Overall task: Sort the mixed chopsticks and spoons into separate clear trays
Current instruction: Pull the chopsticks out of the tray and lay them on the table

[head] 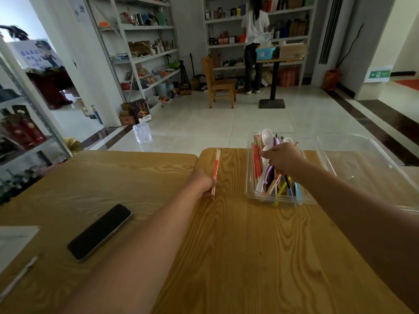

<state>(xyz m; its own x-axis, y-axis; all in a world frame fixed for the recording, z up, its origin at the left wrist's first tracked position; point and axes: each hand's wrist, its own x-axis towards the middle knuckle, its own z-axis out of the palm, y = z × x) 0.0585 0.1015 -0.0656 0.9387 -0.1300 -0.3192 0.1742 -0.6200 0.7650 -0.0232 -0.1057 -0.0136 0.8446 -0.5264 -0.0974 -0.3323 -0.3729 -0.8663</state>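
Note:
A small clear tray point(250, 194) on the wooden table holds mixed wrapped chopsticks and plastic spoons in white, purple, blue and yellow. My right hand point(283, 158) reaches into it with fingers closed around utensils there; which ones I cannot tell. My left hand point(203, 181) grips a wrapped pair of chopsticks point(216, 164) with a red band, held just above the table left of the tray. A larger clear tray point(367, 168) sits to the right, and I see nothing in it.
A black phone point(99, 232) lies on the left table, with white paper point(13, 243) at the left edge. A seam point(198, 159) divides the two tables. Beyond are shelves, a wooden chair point(218, 83) and a person at a stand table.

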